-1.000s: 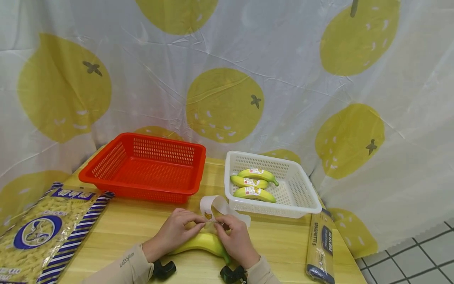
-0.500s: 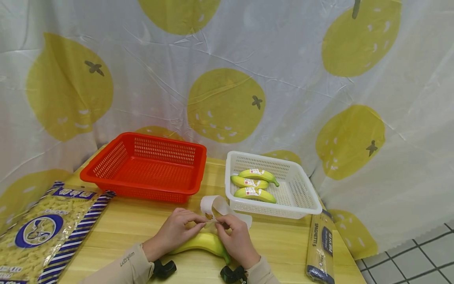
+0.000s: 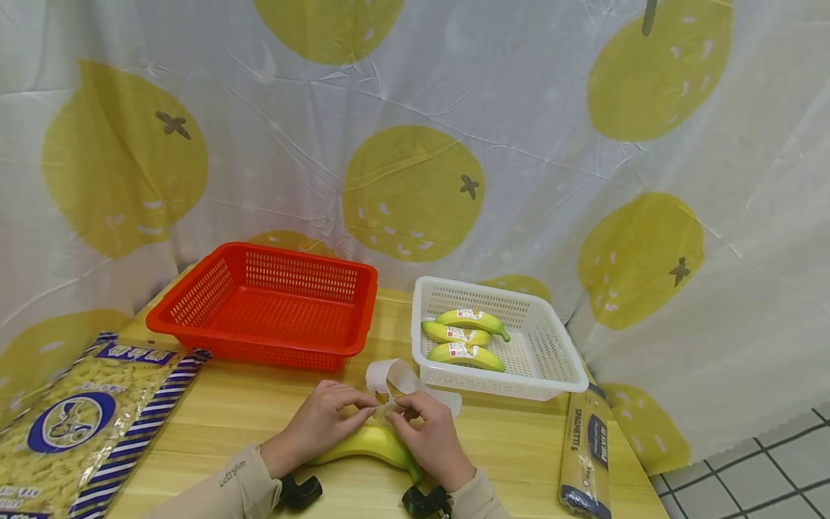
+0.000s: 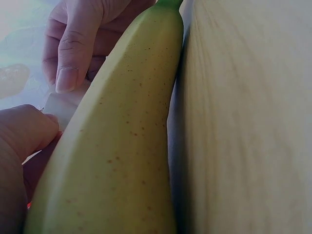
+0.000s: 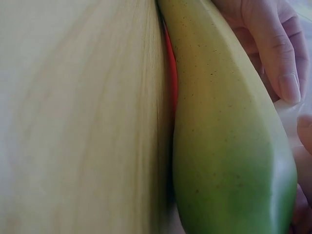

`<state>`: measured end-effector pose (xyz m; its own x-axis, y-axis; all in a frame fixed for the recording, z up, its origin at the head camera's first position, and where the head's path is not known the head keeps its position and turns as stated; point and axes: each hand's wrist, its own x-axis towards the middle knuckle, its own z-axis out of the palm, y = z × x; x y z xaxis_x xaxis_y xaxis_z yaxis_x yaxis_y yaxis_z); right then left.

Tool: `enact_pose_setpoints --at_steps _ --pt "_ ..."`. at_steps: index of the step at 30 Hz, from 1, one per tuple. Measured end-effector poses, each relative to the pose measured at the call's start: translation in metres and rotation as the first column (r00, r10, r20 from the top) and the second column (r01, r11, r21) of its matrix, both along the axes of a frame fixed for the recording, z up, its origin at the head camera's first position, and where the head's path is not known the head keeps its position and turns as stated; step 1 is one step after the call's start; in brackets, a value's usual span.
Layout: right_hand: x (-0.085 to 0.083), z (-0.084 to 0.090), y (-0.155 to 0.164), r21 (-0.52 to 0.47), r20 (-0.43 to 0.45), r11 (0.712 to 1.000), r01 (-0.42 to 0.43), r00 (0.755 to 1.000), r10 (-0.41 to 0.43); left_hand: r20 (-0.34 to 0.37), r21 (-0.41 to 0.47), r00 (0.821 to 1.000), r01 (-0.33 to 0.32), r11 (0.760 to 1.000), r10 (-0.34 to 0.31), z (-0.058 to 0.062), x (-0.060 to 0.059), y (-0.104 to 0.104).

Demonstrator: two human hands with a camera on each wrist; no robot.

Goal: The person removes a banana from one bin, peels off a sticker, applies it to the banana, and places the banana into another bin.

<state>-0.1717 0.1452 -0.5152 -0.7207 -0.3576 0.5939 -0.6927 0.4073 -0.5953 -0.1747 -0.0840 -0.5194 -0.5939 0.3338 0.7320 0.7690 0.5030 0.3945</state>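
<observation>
Both hands meet over a banana (image 3: pixel 372 443) lying on the table under them: left hand (image 3: pixel 322 422) and right hand (image 3: pixel 431 436) pinch a small sticker (image 3: pixel 387 409) between fingertips, probably to peel it from its paper strip (image 3: pixel 398 376).

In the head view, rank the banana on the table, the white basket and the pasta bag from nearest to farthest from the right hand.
1. The banana on the table, directly under the right hand.
2. The white basket, just behind it to the right.
3. The pasta bag, far off at the table's left edge.
</observation>
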Motion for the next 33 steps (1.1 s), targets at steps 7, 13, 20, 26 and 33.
enact_pose_setpoints --at_steps 7,13,20,26,33 --pt "-0.0005 -0.0012 -0.0001 0.006 -0.017 1.0 0.008 1.0 -0.008 -0.006 0.006 1.0 0.015 1.0 -0.015 -0.001 -0.0006 -0.0003" --pt "-0.0002 -0.0006 -0.0001 0.016 -0.031 1.0 0.009 0.999 -0.009 -0.01 0.01 1.0 0.022 1.0 -0.022 -0.0013 -0.0008 -0.0005" --pt "0.0 0.0003 -0.0005 0.018 -0.041 1.0 0.013 0.999 -0.012 0.001 -0.002 1.0 -0.001 1.0 0.001 -0.0017 -0.0004 -0.0002" --pt "0.0004 0.0017 -0.0006 0.03 -0.035 0.999 0.022 0.999 -0.021 0.004 -0.003 1.0 -0.002 1.0 0.002 -0.0023 -0.0005 -0.0003" --pt "0.0002 0.0017 -0.0011 0.021 -0.026 0.999 0.025 0.999 -0.024 0.003 0.001 1.0 0.001 1.0 -0.001 -0.0025 -0.0008 -0.0002"
